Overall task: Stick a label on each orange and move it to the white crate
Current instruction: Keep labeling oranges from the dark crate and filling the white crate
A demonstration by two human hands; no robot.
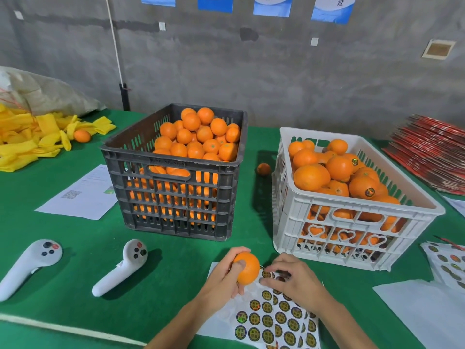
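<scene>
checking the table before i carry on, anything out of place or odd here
Two stray fruits lie outside the crates: a small darker orange on the green table between the black plastic crate and white plastic crate, and another orange among the yellow foam sleeves.

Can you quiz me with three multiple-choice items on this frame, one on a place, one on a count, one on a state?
1. Where does the loose orange nearest the white crate lie?
A. between the two crates
B. on the sticker sheet
C. on the printed paper

2. How many white controllers lie on the green table?
A. one
B. two
C. three

3. What is the left hand doing?
A. resting flat on the table
B. gripping an orange
C. lifting the dark crate

Answers: 1 A, it sits on the cloth between the dark crate and the white one. 2 B, two lie side by side at left. 3 B, its fingers curl round the held orange above the sticker sheet.
</scene>
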